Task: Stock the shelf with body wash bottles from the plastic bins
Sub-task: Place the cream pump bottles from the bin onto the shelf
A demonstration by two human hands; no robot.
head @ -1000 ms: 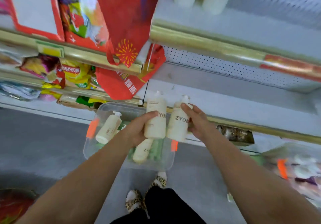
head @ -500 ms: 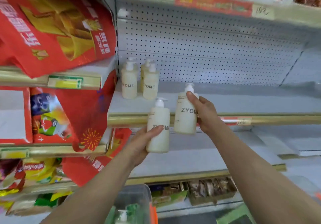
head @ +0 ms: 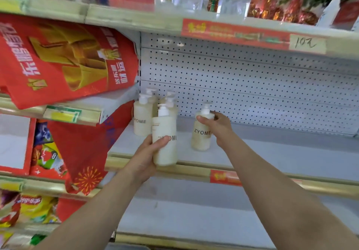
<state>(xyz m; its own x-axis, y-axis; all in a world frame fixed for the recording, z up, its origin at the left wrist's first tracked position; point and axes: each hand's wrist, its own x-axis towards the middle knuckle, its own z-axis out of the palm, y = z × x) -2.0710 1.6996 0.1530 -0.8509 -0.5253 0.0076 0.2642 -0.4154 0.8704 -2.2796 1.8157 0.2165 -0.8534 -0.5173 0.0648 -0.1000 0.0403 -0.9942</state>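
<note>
Stocking barely begun: a few ZYOME pump bottles (head: 142, 120) standing at the shelf (head: 272, 152) corner, most of it bare. Right hand (head: 219, 127) clasped on one bottle (head: 201, 133) at the shelf; left hand (head: 149, 152) clamped on another (head: 165, 143), not yet placed.

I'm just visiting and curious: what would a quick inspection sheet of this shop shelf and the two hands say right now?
Surface: grey metal shelf with gold front edge, mostly bare; white pegboard back panel.
Job's things: three or so cream pump bottles marked ZYOME stand at the shelf's back left; exact count unclear.
Grips: left hand holds a cream pump bottle upright at the shelf front; right hand grips another cream pump bottle by its shoulder, on or just above the shelf.
Clutter: nothing seen.
Cables: nothing seen.
Surroundings: red printed bags at left; snack packets lower left; handwritten price tag above.
</note>
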